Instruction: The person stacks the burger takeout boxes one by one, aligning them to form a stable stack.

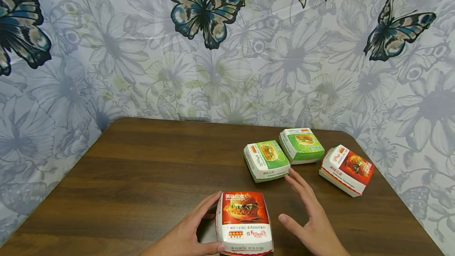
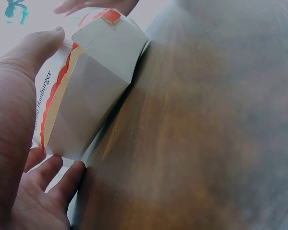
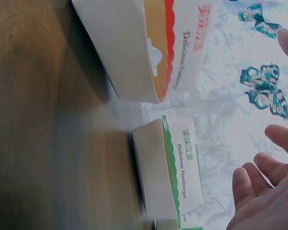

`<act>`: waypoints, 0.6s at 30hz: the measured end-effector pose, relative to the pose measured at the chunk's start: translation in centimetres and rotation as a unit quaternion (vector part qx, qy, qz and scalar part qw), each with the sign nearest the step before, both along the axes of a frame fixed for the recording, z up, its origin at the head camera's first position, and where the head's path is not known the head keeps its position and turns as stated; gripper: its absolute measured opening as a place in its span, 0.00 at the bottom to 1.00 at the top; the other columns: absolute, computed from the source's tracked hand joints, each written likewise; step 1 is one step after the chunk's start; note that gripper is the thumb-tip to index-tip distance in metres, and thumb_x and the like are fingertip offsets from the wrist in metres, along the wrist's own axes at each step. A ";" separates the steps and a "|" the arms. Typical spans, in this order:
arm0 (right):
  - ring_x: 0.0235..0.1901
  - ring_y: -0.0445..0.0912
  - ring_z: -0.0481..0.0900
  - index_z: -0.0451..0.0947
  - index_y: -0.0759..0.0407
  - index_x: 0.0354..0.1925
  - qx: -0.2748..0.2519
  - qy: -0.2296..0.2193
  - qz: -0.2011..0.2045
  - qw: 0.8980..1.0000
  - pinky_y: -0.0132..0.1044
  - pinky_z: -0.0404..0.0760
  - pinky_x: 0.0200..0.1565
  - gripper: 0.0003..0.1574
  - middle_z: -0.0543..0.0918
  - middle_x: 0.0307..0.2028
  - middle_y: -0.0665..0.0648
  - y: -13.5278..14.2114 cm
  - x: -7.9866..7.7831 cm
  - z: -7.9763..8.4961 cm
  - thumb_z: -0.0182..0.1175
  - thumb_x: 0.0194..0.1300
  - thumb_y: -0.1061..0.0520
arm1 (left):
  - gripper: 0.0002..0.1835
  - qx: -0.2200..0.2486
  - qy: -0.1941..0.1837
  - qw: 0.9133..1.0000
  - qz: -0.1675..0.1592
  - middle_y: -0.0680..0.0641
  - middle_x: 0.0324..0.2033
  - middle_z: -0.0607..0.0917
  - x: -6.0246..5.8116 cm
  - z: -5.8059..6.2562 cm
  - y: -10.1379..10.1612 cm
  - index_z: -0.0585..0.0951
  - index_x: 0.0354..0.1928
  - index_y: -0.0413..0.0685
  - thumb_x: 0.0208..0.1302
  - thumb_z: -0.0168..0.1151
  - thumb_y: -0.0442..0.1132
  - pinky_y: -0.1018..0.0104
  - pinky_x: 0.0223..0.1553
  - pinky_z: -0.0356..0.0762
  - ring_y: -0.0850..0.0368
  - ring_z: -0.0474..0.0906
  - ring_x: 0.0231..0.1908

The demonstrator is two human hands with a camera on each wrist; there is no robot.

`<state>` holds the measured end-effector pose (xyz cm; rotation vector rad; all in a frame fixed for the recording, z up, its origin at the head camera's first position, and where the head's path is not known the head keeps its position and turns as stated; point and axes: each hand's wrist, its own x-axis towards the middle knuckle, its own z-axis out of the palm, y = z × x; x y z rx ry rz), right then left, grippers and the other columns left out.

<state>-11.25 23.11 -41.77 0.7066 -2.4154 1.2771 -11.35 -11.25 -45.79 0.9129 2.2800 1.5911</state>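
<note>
We find the near red-and-white burger box in the left hand's grip: the thumb lies at its near left corner and the fingertips at its far left side, so the hold is as wide as the box's left wall. On its lid we read 美味汉堡 over a burger picture; the red lettering and small logo below are only partly legible to us, though 我有 stands out. "Hamburger" shows on the wall beside the thumb, in black. The lid is down, with a tan strip under its scalloped red edge, so we cannot see what is inside, nor can we tell whether its base sits fully on the table. Right of the grip, apart from this box, the right hand spreads its thumb and fingers wide and holds nothing. Just beyond its fingertips we see the left green-and-white box; the right wrist view shows a gap between them, and on a green-edged box there we read 美味汉堡 and "Delicious Hamburger". Farther from the grip, close behind it, is the right green-and-white box, and to the right the far red-and-white box, both closed, their smaller print unclear. Past the table we see a butterfly-and-flower cloth.
</note>
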 end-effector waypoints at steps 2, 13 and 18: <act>0.76 0.36 0.56 0.59 0.52 0.79 -0.004 0.003 -0.004 1.000 0.18 0.59 0.68 0.58 0.56 0.80 0.58 0.2 -0.1 0.1 0.74 0.56 0.69 | 0.54 -0.003 -0.003 1.000 0.002 0.52 0.79 0.56 0.0 0.1 0.0 0.51 0.83 0.61 0.63 0.75 0.49 0.65 0.66 0.73 0.57 0.69 0.67; 0.75 0.39 0.59 0.62 0.56 0.77 -0.019 0.014 -0.035 0.999 0.22 0.63 0.69 0.57 0.60 0.78 0.59 1.5 -0.7 0.3 0.73 0.52 0.74 | 0.53 -0.018 -0.018 1.000 0.007 0.54 0.79 0.56 0.2 0.3 0.0 0.50 0.82 0.67 0.63 0.75 0.51 0.65 0.67 0.72 0.57 0.68 0.68; 0.74 0.38 0.60 0.63 0.57 0.77 -0.025 0.017 -0.045 0.999 0.22 0.63 0.69 0.57 0.60 0.77 0.59 1.9 -0.9 0.3 0.72 0.52 0.75 | 0.53 -0.026 -0.025 0.999 0.013 0.55 0.79 0.56 0.3 0.4 0.0 0.50 0.82 0.69 0.63 0.75 0.52 0.65 0.66 0.73 0.57 0.71 0.65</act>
